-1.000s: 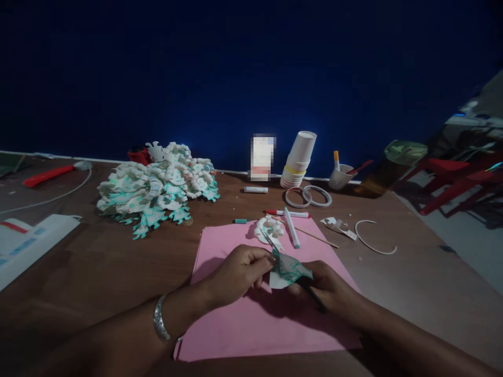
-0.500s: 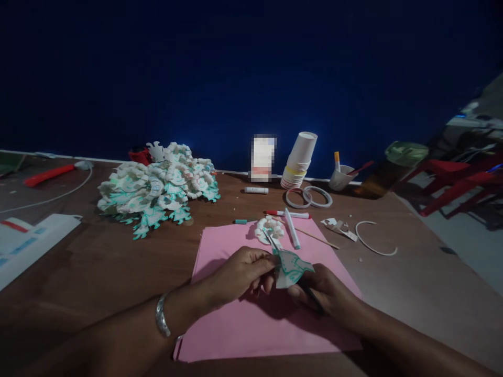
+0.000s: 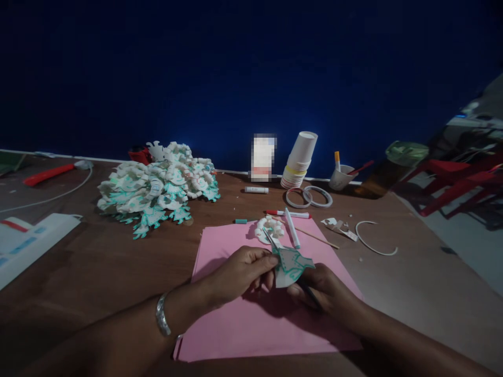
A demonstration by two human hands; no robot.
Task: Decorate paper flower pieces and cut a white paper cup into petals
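Shifted slightly toward 3 o'clock: green-drawn paper (image 3: 293, 266), at 5 o'clock from view centre. Pinched by left hand (image 3: 249, 268), with scissors (image 3: 310, 294) gripped in right hand (image 3: 330, 288). Could tear if twisted against the blades.

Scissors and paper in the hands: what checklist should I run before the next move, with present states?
1. Left hand grips the green-outlined paper: ok.
2. Right hand holds the scissors: ok.
3. Left fingers out of the blades' path: cannot tell, partly hidden.
4. Blades not touching the white paper ring: cannot tell, they overlap in this view.
5. White marker off the pink sheets: not ok, it lies partly over them.
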